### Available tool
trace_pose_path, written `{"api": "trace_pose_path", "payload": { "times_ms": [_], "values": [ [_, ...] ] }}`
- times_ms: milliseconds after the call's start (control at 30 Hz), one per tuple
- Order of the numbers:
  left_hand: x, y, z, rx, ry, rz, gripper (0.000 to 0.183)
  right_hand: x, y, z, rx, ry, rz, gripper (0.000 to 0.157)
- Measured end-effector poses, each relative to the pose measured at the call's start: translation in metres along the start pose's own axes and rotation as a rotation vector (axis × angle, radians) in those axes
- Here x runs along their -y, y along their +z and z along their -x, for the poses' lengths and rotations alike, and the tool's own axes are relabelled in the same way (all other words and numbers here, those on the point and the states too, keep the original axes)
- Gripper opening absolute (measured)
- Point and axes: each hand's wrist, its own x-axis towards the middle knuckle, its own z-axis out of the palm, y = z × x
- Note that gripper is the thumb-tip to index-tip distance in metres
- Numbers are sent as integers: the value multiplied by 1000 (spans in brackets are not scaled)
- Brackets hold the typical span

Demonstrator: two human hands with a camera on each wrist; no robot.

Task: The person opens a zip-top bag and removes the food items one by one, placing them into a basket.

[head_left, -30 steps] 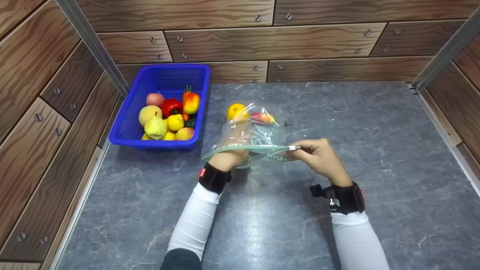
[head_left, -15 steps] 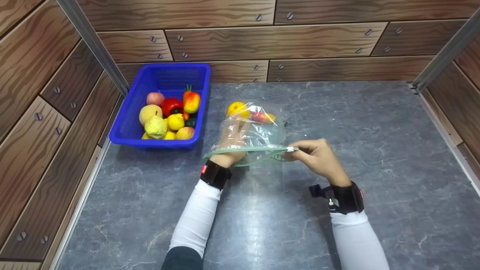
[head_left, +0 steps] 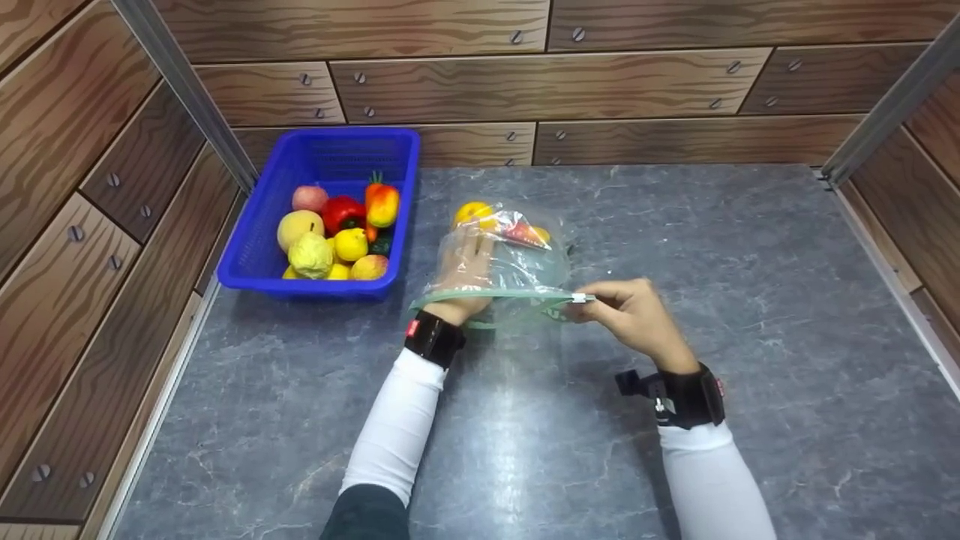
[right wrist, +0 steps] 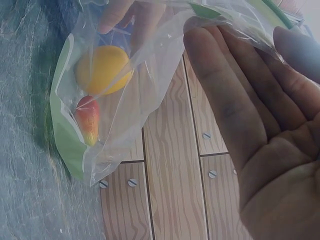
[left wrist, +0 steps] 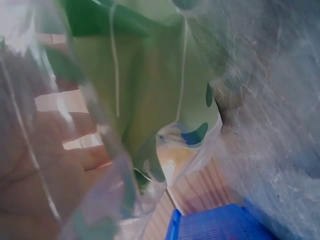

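Observation:
A clear zip bag (head_left: 534, 270) with a green rim lies in the middle of the table, its mouth towards me. My left hand (head_left: 466, 266) reaches through the mouth into the bag, fingers extended under the clear film. Just past its fingertips sits a round orange-yellow fruit (right wrist: 104, 70). Beside that fruit, also inside the bag, is a small red-and-yellow fruit (right wrist: 89, 121). At the right end of the rim, next to the white slider (head_left: 579, 298), my right hand (head_left: 637, 319) pinches the bag between thumb and fingers.
A blue plastic basket (head_left: 409, 210) stands at the back left, holding several fruits and vegetables, among them a red pepper (head_left: 345, 215) and a carrot. Wood-patterned walls (head_left: 547, 86) border the grey marbled table (head_left: 750, 300) at the back and sides.
My left hand has pushed deeper into the bag and its fingers have straightened. The orange-yellow fruit has shifted slightly away from me. The right hand keeps its pinch almost in place.

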Motion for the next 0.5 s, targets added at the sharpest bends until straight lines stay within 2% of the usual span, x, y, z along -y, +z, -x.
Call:
{"api": "trace_pose_path", "payload": {
  "times_ms": [100,300,500],
  "values": [
    [0,-3,-4,20,-23,19,62,0,0,-1,-4,-6,-7,10],
    [1,-11,-11,123,-108,94,81,1,2,-1,-7,-3,-33,10],
    [0,-13,-18,204,-183,105,82,1,2,-1,-3,3,-47,11]
  ]
}}
